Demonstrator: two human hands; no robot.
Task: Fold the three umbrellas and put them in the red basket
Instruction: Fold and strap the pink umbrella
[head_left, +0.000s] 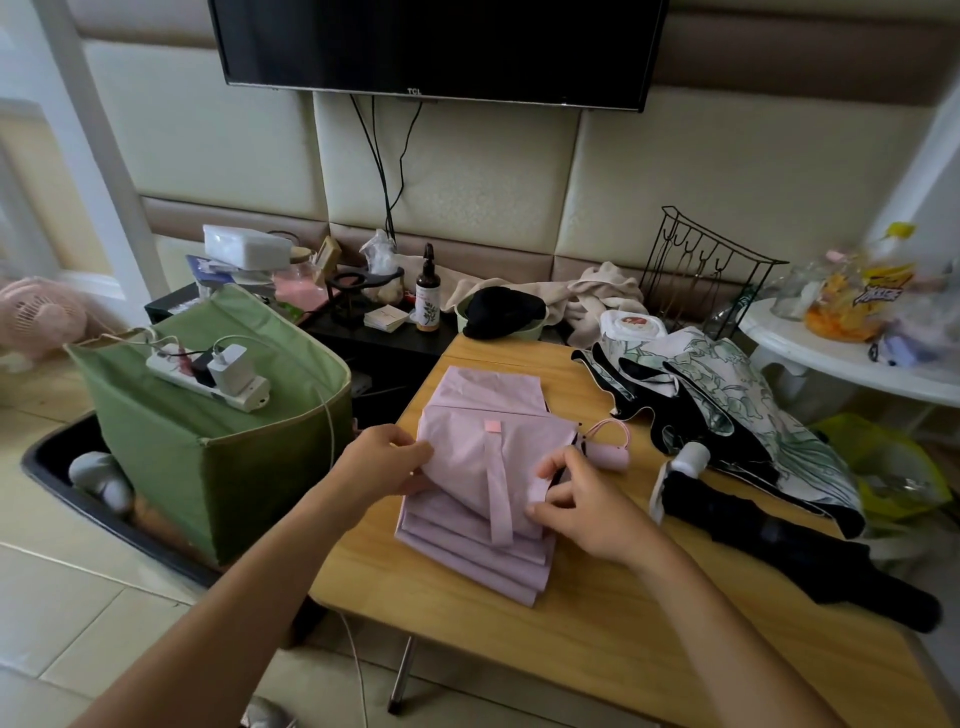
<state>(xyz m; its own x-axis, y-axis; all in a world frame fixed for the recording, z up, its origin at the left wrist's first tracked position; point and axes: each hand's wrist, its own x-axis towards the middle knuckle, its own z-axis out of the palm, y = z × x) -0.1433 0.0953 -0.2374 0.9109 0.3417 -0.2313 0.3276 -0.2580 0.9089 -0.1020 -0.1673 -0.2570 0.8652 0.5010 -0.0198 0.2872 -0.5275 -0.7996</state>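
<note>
A pink umbrella (483, 467) lies collapsed on the wooden table (597, 623), its canopy flaps layered flat and its strap hanging over them. My left hand (384, 462) pinches the canopy's left edge. My right hand (582, 504) pinches a fold at the right edge, close to the pink handle (608, 456). To the right lie a floral white-and-green umbrella (748, 405), loosely spread, and a black umbrella (795, 545) with a white handle. No red basket is in view.
A green fabric box (218, 457) with a power strip (208, 376) on top stands left of the table. Behind are a spray bottle (428, 296), a black wire rack (706, 270), clothes and a wall-mounted TV (436, 47). A white side table (852, 358) stands at right.
</note>
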